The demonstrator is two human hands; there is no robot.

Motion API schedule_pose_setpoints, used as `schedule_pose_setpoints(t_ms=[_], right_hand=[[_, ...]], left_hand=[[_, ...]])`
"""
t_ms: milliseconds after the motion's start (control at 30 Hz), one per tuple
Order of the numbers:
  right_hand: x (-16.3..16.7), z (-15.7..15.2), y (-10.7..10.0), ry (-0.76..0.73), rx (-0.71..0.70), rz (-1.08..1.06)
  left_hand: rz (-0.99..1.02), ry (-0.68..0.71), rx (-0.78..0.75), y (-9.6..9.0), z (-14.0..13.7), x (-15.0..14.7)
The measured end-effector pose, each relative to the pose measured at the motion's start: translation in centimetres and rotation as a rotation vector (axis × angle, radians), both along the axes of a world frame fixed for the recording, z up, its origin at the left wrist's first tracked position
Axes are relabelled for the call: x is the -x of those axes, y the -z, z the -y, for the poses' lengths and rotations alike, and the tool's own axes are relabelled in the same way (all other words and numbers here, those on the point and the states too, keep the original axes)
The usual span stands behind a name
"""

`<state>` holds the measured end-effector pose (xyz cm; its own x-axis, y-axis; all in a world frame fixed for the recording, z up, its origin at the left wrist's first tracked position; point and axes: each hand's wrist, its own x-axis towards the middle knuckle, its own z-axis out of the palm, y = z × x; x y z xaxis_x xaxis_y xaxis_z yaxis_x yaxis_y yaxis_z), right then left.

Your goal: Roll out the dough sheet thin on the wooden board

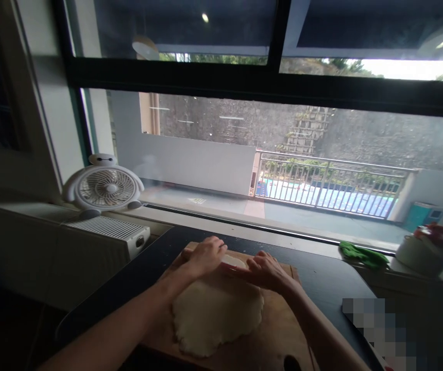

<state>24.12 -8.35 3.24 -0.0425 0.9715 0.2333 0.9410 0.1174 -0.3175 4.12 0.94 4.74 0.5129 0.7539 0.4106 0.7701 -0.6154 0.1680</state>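
A flat, uneven sheet of pale dough [217,314] covers much of a wooden board [283,324]. Both hands are at the dough's far side, closed over what looks like a rolling pin [232,266]; only a reddish strip shows between them, and the rest is mostly hidden. My left hand [206,255] grips at the left, fingers curled over. At the right, my right hand [265,269] also has its fingers curled down. A bit of pale dough shows just beyond the strip, between the hands.
The board lies on a dark table [329,278] by a large window. A white fan [109,185] stands at the left, above a white slatted unit [109,229]. On the sill at right are a green cloth [362,255] and a white container [418,255].
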Motion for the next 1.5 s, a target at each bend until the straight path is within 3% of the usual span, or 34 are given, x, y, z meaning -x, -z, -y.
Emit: schedule_pose_setpoints(t_ms=[100, 200, 300, 467, 567, 667, 767, 900, 1033, 1167, 1267, 1367, 1500], right_hand=[[0.9, -2.3, -0.2, 0.142, -0.015, -0.008], [1.8, -2.5, 0.4, 0.253, -0.017, -0.010], [3.7, -0.1, 1.4, 0.285, -0.017, -0.003], [7.8, 6.9, 2.8, 0.158, -0.067, 0.012], [8.0, 8.2, 2.5, 0.092, -0.020, -0.001], [5.8, 5.5, 1.7, 0.204, 0.062, -0.019], [2.9, 1.1, 1.2, 0.339, 0.083, -0.021], [1.1, -2.2, 1.4, 0.380, 0.088, -0.018], [2.7, 0.3, 2.1, 0.345, 0.048, -0.017], [5.7, 5.9, 2.9, 0.179, -0.120, -0.024], [7.0, 8.5, 3.5, 0.068, -0.177, -0.033], [6.5, 7.9, 3.1, 0.082, -0.117, -0.038], [3.9, 3.1, 1.9, 0.259, -0.005, -0.066]], left_hand=[[-0.086, -0.041, 0.024, 2.1, -0.1, -3.4], [-0.092, -0.047, 0.032, 3.0, -0.2, -3.8], [-0.104, 0.058, 0.007, 3.5, 1.2, -1.3], [-0.038, 0.207, -0.118, 4.4, 6.2, 4.7], [-0.045, 0.230, -0.097, 4.2, 7.5, 5.5], [-0.091, 0.174, -0.043, 3.5, 6.0, 3.1], [-0.148, 0.074, -0.005, 2.8, 2.6, -0.7], [-0.219, 0.005, 0.118, 2.3, -1.0, -4.1], [-0.220, 0.065, 0.080, 2.8, -0.1, -2.9], [-0.151, 0.173, -0.046, 3.9, 3.9, 2.0], [-0.143, 0.216, -0.055, 4.1, 6.1, 4.6], [-0.176, 0.196, -0.019, 3.6, 5.9, 3.7], [-0.251, 0.057, 0.081, 2.3, 2.5, -1.1]])
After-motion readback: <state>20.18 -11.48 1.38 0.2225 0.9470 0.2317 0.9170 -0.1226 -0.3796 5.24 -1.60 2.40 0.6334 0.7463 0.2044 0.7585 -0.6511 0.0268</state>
